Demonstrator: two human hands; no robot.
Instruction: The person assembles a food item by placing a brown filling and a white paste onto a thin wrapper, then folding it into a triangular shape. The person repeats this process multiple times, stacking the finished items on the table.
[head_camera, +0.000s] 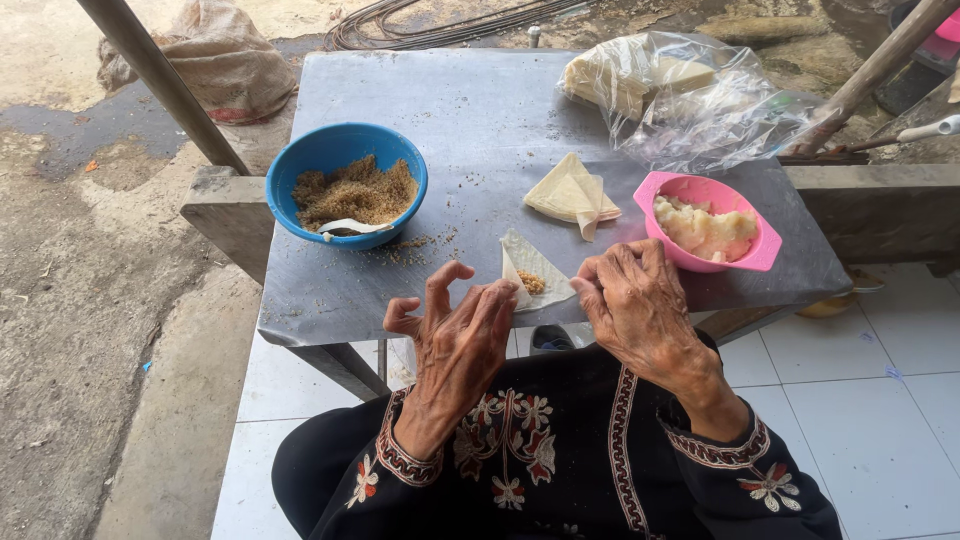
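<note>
A single view, worn on the person's head, looks steeply down and forward from close above the lap. The grey tabletop (480, 120) fills the middle of the frame, its near edge just beyond the embroidered sleeves at the bottom. Bare ground runs along the left, white floor tiles lie near right, and the tabletop's far edge nearly reaches the top.

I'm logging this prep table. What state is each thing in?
Blue bowl: holds brown crumbly filling, spoon in it.
Pink bowl: holds pale mash.
Wrapper: partly folded, some filling inside, held by left hand and right hand.
Folded wrappers: lying on table.
Plastic bag: open, crumpled.
</note>
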